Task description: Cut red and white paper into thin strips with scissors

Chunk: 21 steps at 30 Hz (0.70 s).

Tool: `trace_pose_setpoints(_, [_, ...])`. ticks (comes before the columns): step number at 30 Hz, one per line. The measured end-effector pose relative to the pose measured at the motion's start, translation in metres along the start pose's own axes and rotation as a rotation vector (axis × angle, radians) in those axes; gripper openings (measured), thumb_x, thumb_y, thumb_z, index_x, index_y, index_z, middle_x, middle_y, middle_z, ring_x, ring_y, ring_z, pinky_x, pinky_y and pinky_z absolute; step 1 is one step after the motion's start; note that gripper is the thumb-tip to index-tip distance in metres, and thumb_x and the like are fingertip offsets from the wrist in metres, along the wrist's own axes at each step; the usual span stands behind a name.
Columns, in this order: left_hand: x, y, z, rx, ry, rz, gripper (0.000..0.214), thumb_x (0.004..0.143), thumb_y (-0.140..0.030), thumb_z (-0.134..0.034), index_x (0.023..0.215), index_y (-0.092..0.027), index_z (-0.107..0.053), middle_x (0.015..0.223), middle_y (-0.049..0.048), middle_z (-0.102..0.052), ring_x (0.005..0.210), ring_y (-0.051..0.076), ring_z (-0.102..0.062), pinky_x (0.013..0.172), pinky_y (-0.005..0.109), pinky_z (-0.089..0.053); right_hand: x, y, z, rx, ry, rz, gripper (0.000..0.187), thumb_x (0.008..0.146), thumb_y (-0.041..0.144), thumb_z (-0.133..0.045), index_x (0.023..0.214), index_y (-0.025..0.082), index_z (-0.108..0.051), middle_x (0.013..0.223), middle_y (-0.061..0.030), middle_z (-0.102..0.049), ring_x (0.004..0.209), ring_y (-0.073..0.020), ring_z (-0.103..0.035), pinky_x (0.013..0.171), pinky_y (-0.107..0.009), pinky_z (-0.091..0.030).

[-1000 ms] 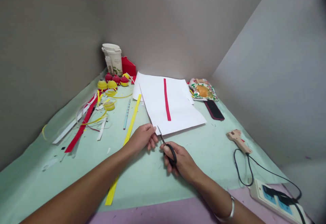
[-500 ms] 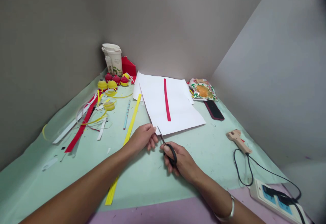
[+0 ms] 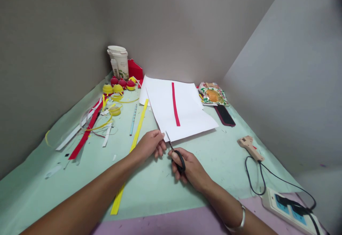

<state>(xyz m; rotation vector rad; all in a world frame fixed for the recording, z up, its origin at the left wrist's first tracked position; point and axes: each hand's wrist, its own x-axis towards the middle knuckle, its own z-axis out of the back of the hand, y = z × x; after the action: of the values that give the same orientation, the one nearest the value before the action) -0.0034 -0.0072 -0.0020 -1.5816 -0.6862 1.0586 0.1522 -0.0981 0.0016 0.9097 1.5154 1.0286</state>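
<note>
My left hand pinches the near left corner of a white paper sheet. Closed round black-handled scissors, my right hand is just right of my left. The scissor blades lie at the sheet's near edge, close to my left fingertips. On the sheet rests a narrow red strip, running away from me. Under my left wrist passes a long yellow strip, flat on the table. A light blue pencil lies to its left.
Red and yellow balls, loose strips and a white cup occupy the left side. Along the right are a snack packet, a phone, a glue gun with its cord, and a power strip.
The sheet's right corner has shifted slightly to the right, and the red strip's near end with it. Both hands and the scissors stay in nearly the same place.
</note>
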Motion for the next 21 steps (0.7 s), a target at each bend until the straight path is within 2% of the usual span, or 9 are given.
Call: trace_pose_setpoints(21, [-0.0015, -0.0013, -0.0019, 0.003, -0.014, 0.007, 0.023, 0.087, -0.034, -0.049, 0.072, -0.017, -0.047, 0.056, 0.0010, -0.061, 0.037, 0.008, -0.053, 0.033, 0.017, -0.035, 0.0009, -0.0005, 0.0015, 0.005, 0.005, -0.013, 0.047, 0.084, 0.057, -0.057, 0.108, 0.015, -0.059, 0.059, 0.0044, -0.055, 0.039, -0.0066, -0.048, 0.029, -0.015, -0.024])
